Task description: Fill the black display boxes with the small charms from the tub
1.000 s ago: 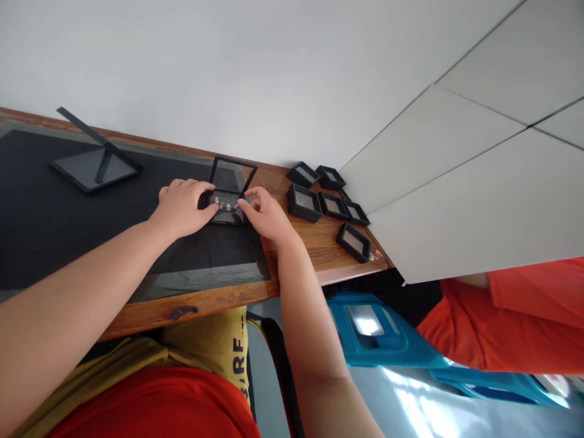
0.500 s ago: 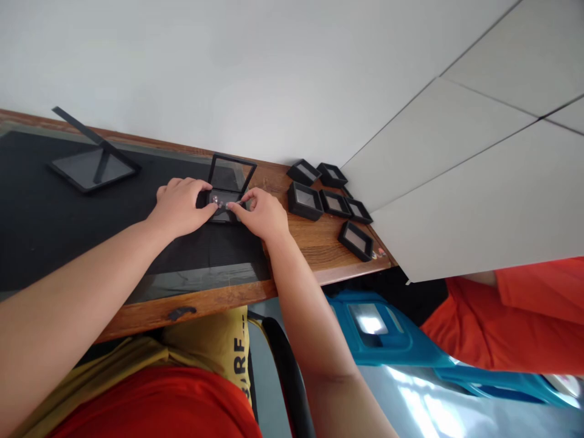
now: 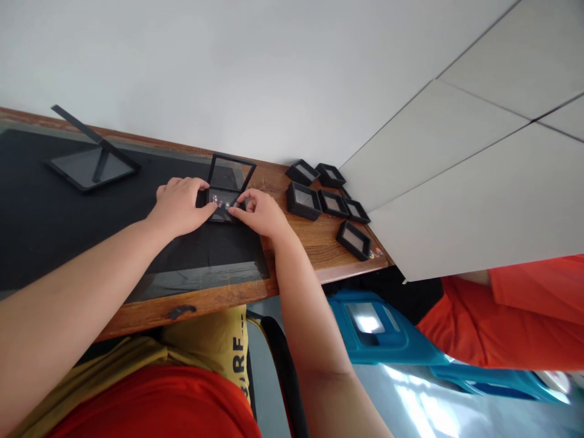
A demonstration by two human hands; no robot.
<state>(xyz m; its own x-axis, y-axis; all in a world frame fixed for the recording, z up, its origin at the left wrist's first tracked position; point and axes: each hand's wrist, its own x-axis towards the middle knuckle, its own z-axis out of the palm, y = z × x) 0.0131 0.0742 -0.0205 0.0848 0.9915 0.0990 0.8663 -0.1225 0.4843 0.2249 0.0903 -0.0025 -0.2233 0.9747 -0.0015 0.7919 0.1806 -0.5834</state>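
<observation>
A small black display case stands with its clear-windowed lid raised on the black mat. Several tiny shiny pieces, pinkish and clear, lie inside; their exact kind is too small to make out. My left hand holds the left side of the case, its thumb over the inside and its fingertips at the back corner. Over the right half is my right hand, thumb and forefinger curled closely round a small shiny piece that they partly hide.
A larger thin black frame stands open at the left. Several black window boxes sit on the wooden table at the right, by a white panel. Blue chairs and a person's orange clothing are at the lower right.
My right hand has shifted slightly, with thumb and forefinger a little further apart, and more of the shiny pieces show. My left hand keeps its place on the case.
</observation>
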